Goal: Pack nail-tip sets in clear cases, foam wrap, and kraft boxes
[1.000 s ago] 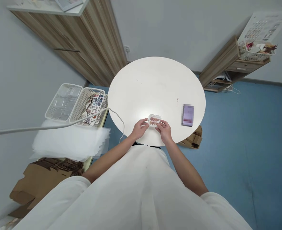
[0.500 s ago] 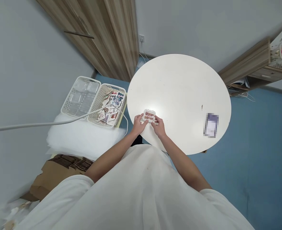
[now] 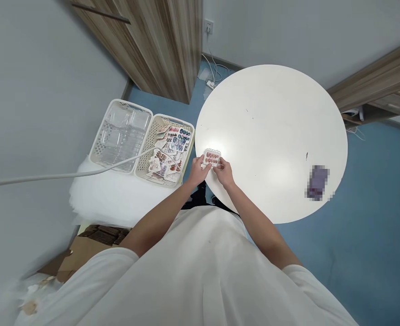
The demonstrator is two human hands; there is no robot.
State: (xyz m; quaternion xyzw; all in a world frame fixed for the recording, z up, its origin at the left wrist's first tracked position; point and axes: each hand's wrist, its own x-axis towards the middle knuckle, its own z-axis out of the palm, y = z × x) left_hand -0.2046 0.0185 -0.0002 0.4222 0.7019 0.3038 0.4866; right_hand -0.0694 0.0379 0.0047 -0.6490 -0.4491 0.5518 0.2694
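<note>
Between my two hands is a small clear plastic box (image 3: 212,157) with two rows of reddish-orange press-on nails showing inside. My left hand (image 3: 199,171) is closed on its left side, thumb at the lower edge. The right side is gripped by my right hand (image 3: 224,173), with its fingers bent around the corner. The box is over the near left part of a round white table (image 3: 271,117); I cannot tell whether it touches the tabletop.
Left of the table, one white basket (image 3: 147,118) holds clear plastic boxes and another (image 3: 190,158) holds cards of press-on nails. A white cable (image 3: 84,174) crosses over them. White foam sheets (image 3: 104,197) and a cardboard box (image 3: 84,253) lie nearer. A blurred-out purple item (image 3: 318,182) rests on the table's right.
The view has shifted, so the table and baskets appear further right. Both hands still hold the plastic box, with little change in grip.
</note>
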